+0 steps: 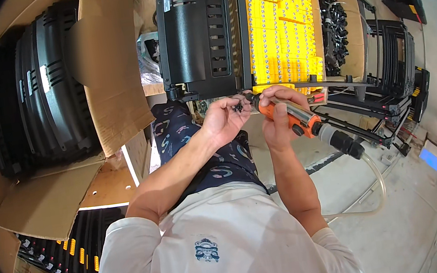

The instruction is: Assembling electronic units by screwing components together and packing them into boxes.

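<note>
My left hand (pixel 218 124) is turned palm up in front of me, its fingers curled around several small black screws (pixel 238 107). An orange and silver air screwdriver (pixel 300 116) lies in the grip of my right hand (pixel 279 128), its front end pointing at the left fingertips. The thumb and fingers of both hands nearly meet at that end, and the bit is partly hidden there. From the driver's black rear end a clear hose (pixel 382 180) loops down. Just beyond my hands stands a black slotted panel unit (pixel 186 35).
Yellow blocks with metal studs (pixel 282 32) fill the area right of the panel, beside a box of small black parts (pixel 333 31). Black metal frames (pixel 395 61) stack at the right. A cardboard box (pixel 114 67) with curved black covers (pixel 49 87) stands left, above black strips (pixel 72 249).
</note>
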Tool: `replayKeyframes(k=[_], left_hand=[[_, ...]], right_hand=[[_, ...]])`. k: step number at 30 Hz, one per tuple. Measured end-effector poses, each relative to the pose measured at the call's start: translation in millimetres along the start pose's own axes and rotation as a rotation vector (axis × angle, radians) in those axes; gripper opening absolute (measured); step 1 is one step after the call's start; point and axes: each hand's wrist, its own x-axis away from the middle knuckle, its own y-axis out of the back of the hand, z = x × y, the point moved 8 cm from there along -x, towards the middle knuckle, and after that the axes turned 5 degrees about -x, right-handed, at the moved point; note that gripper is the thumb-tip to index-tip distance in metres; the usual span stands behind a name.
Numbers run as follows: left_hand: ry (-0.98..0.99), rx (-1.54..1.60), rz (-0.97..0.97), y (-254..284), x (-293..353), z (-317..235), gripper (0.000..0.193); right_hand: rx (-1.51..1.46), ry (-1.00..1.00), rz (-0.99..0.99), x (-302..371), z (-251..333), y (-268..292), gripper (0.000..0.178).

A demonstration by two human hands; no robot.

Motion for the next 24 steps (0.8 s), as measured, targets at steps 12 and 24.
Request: replayKeyframes(k=[12,24], left_hand=[[-0.003,-0.556,0.016,8.0,48.4,-13.0,0.023],[-0.1,-0.84,-0.017,31.7,60.6,-27.9,0.026]], right_hand=[[-0.051,-0.082,0.087,-4.9,-16.5,-1.2,0.022],[-0.031,-0.092,0.113,-3.9,-24.1,-5.3,0.019]])
